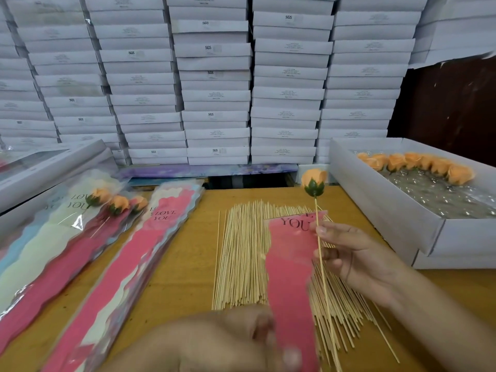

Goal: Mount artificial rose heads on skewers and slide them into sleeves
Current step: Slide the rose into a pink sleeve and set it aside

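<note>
At the far left I see a flat white box (51,167) tilted against the stacks, and below it finished sleeved roses (80,224) lying on the wooden surface (182,264), three orange heads showing through the clear wrap. Just beside them on the right lies a pile of empty pink sleeves (128,264) printed "LOVE YOU", fanned toward me.

Next comes my left hand (228,336), low in the frame and blurred. Its fingers (291,355) pinch the lower edge of a single pink sleeve (290,264), which stands up off the surface and leans away from me, its printed end over the skewers.

A broad bundle of loose bamboo skewers (241,259) lies behind that sleeve, spread flat on the surface and running away from me.

To the right, my right hand (357,253) holds a skewer (322,264) between thumb and fingers, grasping it about a third of the way down. The orange rose head (314,181) with its green calyx sits mounted on the top end, raised above the surface and just right of the sleeve's top; the skewer crosses the sleeve's right edge, not inside it as far as I can tell.

Far right stands an open white box (389,210) holding a row of orange rose heads (416,163) over clear plastic. Stacked white cartons (214,76) fill the background.
</note>
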Available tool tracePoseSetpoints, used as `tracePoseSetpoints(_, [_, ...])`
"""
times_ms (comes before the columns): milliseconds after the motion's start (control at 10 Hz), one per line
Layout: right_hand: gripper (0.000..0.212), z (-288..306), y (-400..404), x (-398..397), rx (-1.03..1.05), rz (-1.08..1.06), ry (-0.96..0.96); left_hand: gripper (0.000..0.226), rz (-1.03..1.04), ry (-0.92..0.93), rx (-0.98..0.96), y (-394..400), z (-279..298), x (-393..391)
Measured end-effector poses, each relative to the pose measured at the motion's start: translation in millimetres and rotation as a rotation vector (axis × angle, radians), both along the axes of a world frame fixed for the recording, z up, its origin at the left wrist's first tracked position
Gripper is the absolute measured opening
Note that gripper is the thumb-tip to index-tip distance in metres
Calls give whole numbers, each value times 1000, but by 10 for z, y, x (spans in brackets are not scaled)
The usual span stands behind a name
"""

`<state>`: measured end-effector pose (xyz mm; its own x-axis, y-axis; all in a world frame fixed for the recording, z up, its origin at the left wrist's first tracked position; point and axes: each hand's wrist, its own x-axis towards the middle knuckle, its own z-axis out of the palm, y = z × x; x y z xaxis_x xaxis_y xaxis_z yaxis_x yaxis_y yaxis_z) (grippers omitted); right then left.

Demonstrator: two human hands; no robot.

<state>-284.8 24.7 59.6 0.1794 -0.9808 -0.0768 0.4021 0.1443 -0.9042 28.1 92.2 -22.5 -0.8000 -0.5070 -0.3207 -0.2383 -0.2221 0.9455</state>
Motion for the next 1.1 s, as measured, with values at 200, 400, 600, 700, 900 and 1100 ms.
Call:
tracePoseSetpoints(200, [56, -10, 70, 72, -24, 145, 67, 61, 241, 136, -53, -541, 841, -716])
tracePoseSetpoints(400, [46, -17, 132, 143, -51, 267, 219, 56, 581, 310, 37, -743, 845, -878])
tracePoseSetpoints(600, [32, -27, 150, 178, -51, 264, 253, 27, 733, 382, 6, -829, 738, -848])
tracePoseSetpoints(700, [28, -22, 130, 144, -57, 220, 260, 26, 725, 388, 3, -826, 681, -826])
tracePoseSetpoints(900, [36, 1, 39, 53, -55, 28, 249, 37, 685, 351, -4, -726, 639, -876])
tracePoseSetpoints(1100, [37, 23, -26, 32, -67, -66, 270, 21, 651, 333, 55, -653, 625, -927])
